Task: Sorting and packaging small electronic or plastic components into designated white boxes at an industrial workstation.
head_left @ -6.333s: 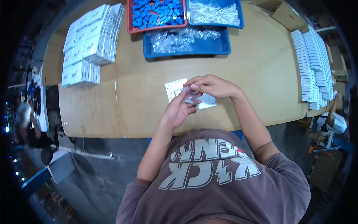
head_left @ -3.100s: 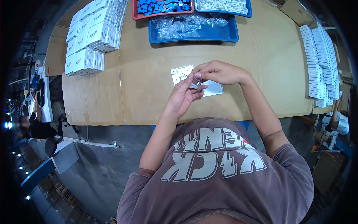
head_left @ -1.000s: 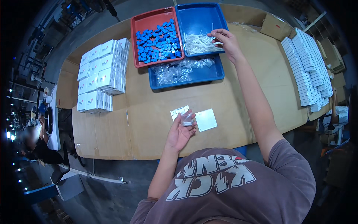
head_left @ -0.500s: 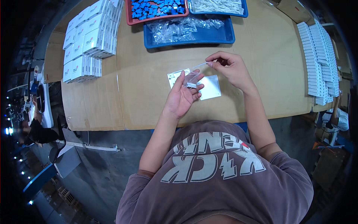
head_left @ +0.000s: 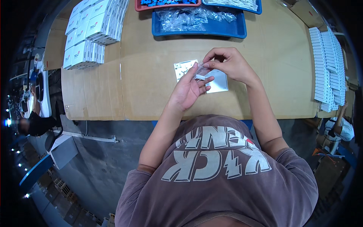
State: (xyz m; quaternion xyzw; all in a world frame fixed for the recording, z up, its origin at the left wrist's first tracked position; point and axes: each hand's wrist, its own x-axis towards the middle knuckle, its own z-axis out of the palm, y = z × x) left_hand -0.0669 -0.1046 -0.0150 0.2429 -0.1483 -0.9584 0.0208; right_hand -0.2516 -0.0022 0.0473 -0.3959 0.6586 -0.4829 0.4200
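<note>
A small clear plastic bag (head_left: 201,70) with a short white piece (head_left: 200,77) showing in it lies across the fingers of my left hand (head_left: 186,90). The left thumb presses on the bag while the other fingers spread beneath it. At the bag's upper end, thumb and forefinger of my right hand (head_left: 231,65) are pinched together on the plastic. Whether a thin white stick is still between those fingertips is hidden. Under the hands lie a printed white sheet (head_left: 180,69) and, to its right, a white square box or lid (head_left: 218,84), partly covered by my fingers.
Beyond the hands stand a blue tray (head_left: 223,31) of clear bags, a red tray (head_left: 141,6) of blue parts and another blue tray (head_left: 258,8) of white sticks. White boxes are stacked at left (head_left: 85,32) and right (head_left: 321,64). Other people are at both sides.
My right hand has moved in to the bag, and the thin white stick it held no longer shows. The view has shifted, so the trays appear higher up.
</note>
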